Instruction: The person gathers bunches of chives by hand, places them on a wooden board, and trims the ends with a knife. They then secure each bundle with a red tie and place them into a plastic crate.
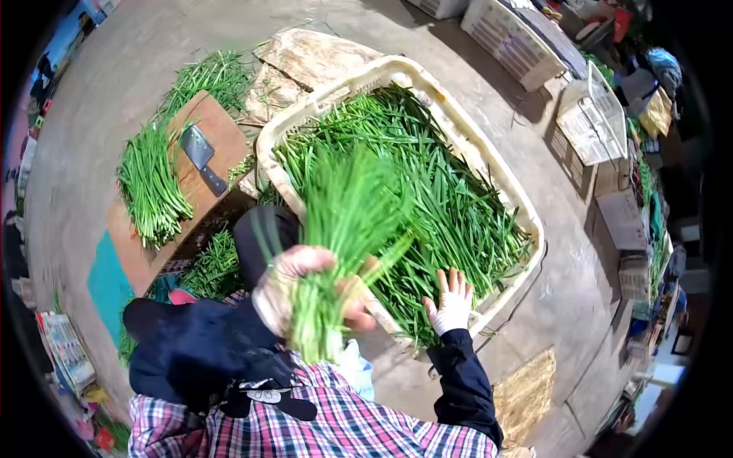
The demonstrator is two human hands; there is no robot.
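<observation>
My left hand [286, 286], in a light glove with bare fingertips, is closed around a bunch of garlic chives [347, 202]. The bunch stands upright in front of my body, pale stalk ends down and green leaves up, its top blurred by motion. My right hand [450, 301], gloved the same way, lies with fingers spread on loose garlic chives [458, 221] at the near right corner of a large cream plastic crate [534, 221]. These loose leaves fill the crate and lie in mixed directions.
At the left, a wooden board [233, 137] carries a cleaver [200, 153] and a pile of chives [153, 191]. More greens [214, 263] lie below it. Flattened cardboard [313, 57] lies behind the crate. White crates [511, 42] stand along the right, near a brown mat [527, 393].
</observation>
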